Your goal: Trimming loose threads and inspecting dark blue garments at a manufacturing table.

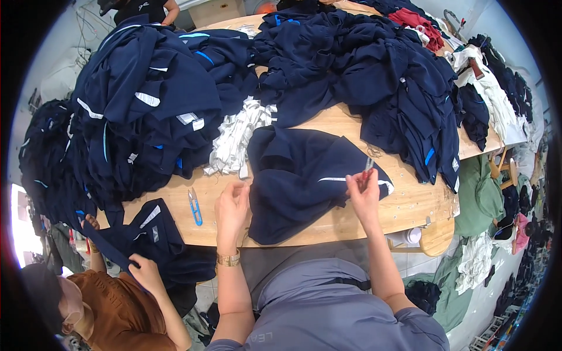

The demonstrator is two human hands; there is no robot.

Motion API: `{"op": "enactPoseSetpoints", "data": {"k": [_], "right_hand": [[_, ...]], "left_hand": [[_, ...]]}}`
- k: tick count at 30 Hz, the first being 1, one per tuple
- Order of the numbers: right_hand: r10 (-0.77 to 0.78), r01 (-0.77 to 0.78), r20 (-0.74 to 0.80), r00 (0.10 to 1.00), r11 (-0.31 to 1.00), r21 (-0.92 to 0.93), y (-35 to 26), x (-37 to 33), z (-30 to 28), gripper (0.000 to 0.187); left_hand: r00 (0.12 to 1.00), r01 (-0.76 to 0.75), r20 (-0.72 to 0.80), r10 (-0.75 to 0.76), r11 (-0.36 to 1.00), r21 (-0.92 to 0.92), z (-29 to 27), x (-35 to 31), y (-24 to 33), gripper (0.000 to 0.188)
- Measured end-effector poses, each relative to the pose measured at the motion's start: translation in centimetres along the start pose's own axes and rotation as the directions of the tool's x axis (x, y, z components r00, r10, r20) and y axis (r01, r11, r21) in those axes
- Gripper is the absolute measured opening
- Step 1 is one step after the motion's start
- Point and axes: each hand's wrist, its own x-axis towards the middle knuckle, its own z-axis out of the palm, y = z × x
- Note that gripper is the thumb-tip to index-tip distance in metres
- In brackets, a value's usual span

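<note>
A dark navy garment (293,193) with a white stripe lies on the wooden table (345,124) in front of me. My left hand (233,203) is just off the garment's left edge, fingertips pressed together; whether anything small is between them I cannot make out. Above the garment's right part, my right hand (364,193) is closed around small thread snips (369,168) with a red part, their metal tips pointing away from me. Left of my left hand, blue-handled thread snips (195,207) rest on the table.
Big heaps of navy garments (146,82) rise at the back left and back right (380,76). Between them lies a pile of white strips (241,137). At the lower left a co-worker in a brown shirt (126,304) handles another navy garment (155,234). Green cloth (480,187) hangs at the right.
</note>
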Motion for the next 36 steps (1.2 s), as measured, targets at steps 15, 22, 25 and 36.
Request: {"op": "enactPoseSetpoints", "data": {"k": [15, 22, 25, 36], "right_hand": [[0.059, -0.055, 0.061, 0.996, 0.996, -0.064, 0.9, 0.4, -0.9, 0.024], [-0.503, 0.118, -0.257, 0.825, 0.598, -0.793, 8.5, 2.5, -10.0, 0.035], [0.014, -0.234, -0.382, 0.924, 0.811, -0.536, 10.4, 2.0, -10.3, 0.039], [-0.621, 0.635, 0.134, 0.772, 0.766, -0.104, -6.6, 0.3, 5.4, 0.021]], "left_hand": [[0.797, 0.057, 0.588, 0.139, 0.952, -0.301, 3.4, -4.8, 2.9, 0.016], [0.986, 0.092, 0.142, -0.081, 0.993, -0.07, -5.0, -2.2, -1.7, 0.011], [0.995, 0.035, -0.096, 0.002, 0.925, 0.379, -5.9, -2.2, -1.5, 0.012], [0.946, 0.213, 0.322, -0.024, 0.794, -0.569, -0.1, -1.8, 2.9, 0.024]]}}
